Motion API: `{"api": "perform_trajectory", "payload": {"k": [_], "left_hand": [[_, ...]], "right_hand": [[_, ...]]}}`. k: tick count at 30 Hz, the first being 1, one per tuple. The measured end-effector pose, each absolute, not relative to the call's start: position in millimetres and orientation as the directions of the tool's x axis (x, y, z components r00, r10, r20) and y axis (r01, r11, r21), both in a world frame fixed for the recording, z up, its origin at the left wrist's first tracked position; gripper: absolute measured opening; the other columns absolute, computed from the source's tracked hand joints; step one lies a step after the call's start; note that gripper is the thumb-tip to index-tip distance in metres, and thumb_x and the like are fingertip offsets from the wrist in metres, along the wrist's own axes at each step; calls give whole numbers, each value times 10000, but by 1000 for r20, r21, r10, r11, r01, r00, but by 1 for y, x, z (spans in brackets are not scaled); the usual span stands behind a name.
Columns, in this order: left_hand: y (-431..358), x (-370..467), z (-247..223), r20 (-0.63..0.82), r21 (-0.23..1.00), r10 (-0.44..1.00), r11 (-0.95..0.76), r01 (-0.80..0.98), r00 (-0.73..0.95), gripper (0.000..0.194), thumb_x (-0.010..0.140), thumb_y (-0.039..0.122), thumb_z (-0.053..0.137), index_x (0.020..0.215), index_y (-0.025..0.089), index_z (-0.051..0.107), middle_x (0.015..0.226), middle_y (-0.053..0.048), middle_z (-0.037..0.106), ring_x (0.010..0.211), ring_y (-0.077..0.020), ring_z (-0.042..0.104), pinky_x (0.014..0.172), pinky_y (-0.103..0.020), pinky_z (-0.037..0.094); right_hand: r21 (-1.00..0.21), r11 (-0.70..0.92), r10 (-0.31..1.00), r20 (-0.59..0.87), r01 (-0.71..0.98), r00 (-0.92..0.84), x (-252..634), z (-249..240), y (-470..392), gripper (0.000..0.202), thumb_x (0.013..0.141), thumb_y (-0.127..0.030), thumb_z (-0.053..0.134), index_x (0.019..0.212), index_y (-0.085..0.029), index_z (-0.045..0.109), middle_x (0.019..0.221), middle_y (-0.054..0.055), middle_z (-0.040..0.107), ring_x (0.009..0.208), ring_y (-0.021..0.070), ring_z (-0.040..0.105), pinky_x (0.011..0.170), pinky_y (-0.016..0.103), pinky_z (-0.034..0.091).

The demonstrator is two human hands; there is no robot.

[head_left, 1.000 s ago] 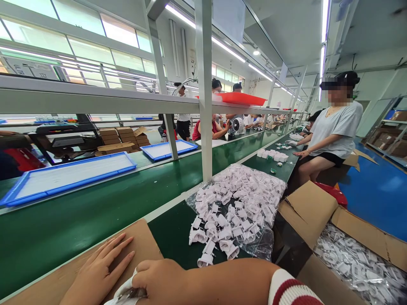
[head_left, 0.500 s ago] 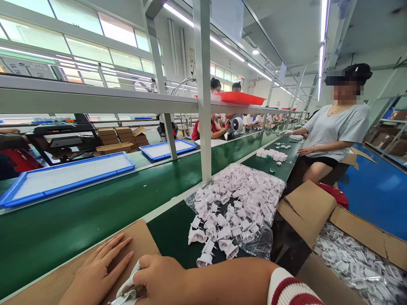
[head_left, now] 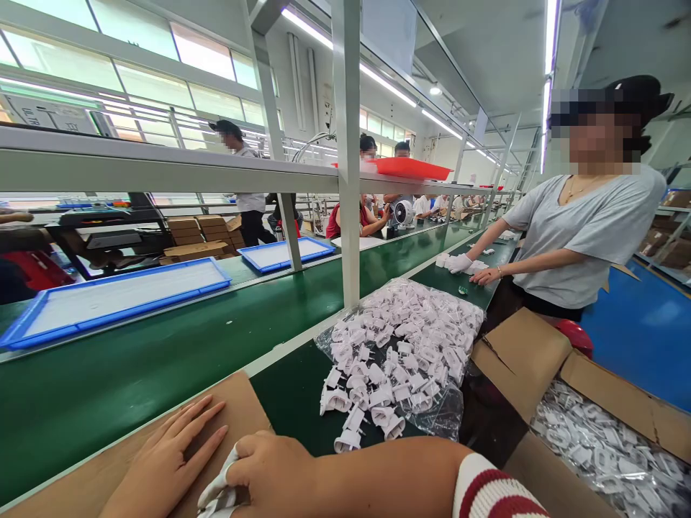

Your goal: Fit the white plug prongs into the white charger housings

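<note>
My left hand [head_left: 162,453] lies flat, fingers spread, on a brown cardboard sheet [head_left: 245,403] at the bottom left. Beside it, my right hand [head_left: 270,467] is closed, with white covering on its fingertips. A white plastic plug housing [head_left: 219,503] seems to be in its grip, mostly hidden by the fingers and the frame's lower edge. Beyond my right forearm, a heap of white plug housings [head_left: 399,345] with pins is spread on clear plastic bagging [head_left: 445,410] over the dark green bench. A few loose ones lie at the heap's near edge.
An open carton [head_left: 518,360] of bagged white parts stands at the right. A green conveyor belt [head_left: 178,360] runs alongside, with blue-rimmed trays [head_left: 124,288] beyond. A metal post [head_left: 348,237] rises by the heap. A co-worker [head_left: 588,208] reaches over the bench at right.
My hands stay almost still; the right one shifts slightly, and less metal shows under its fingers. The co-worker has leaned nearer, hands now on white parts. Another person has appeared behind the shelf.
</note>
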State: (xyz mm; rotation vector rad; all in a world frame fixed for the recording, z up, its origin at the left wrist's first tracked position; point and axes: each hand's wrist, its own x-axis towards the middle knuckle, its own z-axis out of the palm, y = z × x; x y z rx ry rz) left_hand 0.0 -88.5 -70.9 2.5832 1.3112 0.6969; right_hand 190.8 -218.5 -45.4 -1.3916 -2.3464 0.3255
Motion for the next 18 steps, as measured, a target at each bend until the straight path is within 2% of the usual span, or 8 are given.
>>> {"api": "perform_trajectory", "payload": {"k": [6,14,18], "left_hand": [[-88,-1,-71,310,340,806,-589,733,504,641,843,618,433,1333,268,650,1491,-65,553,1422,-336,459,1199,-542,373],[-84,-2,-75,305,346,809,-586,733,503,654,837,622,445,1352,271,645,1506,-43,541,1441,-327,434,1213,-535,350],[-84,-3,-76,300,345,810,-584,735,503,667,829,622,460,1362,266,642,1512,-52,535,1448,-331,423,1226,-534,328]], "right_hand": [[-388,509,860,190,768,-474,194,-33,-223,336,790,-429,737,1024,-189,708,957,28,626,955,208,620,796,259,512],[-397,530,841,131,749,-525,196,-27,-225,376,849,-454,664,1101,-179,704,1001,52,651,988,237,619,752,278,516],[-357,535,838,111,766,-534,196,-24,-225,341,839,-417,691,1057,-155,712,1003,59,662,983,238,603,765,277,510]]}}
